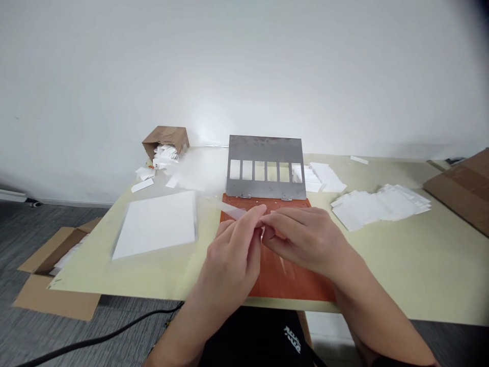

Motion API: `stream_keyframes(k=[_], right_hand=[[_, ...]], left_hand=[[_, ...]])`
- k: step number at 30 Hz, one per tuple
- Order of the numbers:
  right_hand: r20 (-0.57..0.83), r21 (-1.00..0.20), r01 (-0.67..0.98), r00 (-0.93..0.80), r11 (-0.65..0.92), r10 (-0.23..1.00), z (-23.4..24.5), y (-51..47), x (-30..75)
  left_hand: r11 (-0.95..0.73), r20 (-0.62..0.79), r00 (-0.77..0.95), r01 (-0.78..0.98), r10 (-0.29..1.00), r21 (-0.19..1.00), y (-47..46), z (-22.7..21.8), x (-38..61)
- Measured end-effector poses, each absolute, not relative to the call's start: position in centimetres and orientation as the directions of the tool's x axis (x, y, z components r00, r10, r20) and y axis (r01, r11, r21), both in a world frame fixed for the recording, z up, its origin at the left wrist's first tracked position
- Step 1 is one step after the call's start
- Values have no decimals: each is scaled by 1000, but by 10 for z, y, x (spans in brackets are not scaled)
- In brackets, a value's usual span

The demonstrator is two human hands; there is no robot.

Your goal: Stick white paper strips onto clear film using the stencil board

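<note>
Dark clothing with a white logo sits at the bottom edge, cut off by the frame. Both forearms run up from there. The left hand has thumb and fingers pinched shut on a clear strip. The strip is thin, see-through and blurred, sticking out up-left over the worktop, and its near end is hidden in the fingers. The right hand is curled, with its tips touching the left's at that same end. Cannot tell whether it really grips the strip, since the contact is covered.

An orange base plate lies under both hands and is mostly hidden by them. A grey metal plate with six windows stands upright at its far edge. A white sheet stack lies to the left, near the base plate. Loose white slips are spread to the right. A tipped cardboard box at back left spills more slips, too small to read. A floor carton is partly behind the worktop edge. A cardboard flap is cut off at right. A black cable lies on the floor.
</note>
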State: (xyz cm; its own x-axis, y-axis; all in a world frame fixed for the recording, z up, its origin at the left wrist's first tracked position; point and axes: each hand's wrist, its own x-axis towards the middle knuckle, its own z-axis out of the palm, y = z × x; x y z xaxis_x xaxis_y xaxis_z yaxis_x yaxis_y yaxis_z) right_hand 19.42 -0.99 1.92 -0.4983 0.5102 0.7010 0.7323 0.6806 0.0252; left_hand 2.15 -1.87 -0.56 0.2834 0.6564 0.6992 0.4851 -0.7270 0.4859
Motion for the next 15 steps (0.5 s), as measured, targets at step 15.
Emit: stream_keyframes(k=[15], right_hand=[[690,-183,654,-447,734,570,17,-10,200]], left_hand=[[-714,665,290,434,688,549,-19,-9,24]])
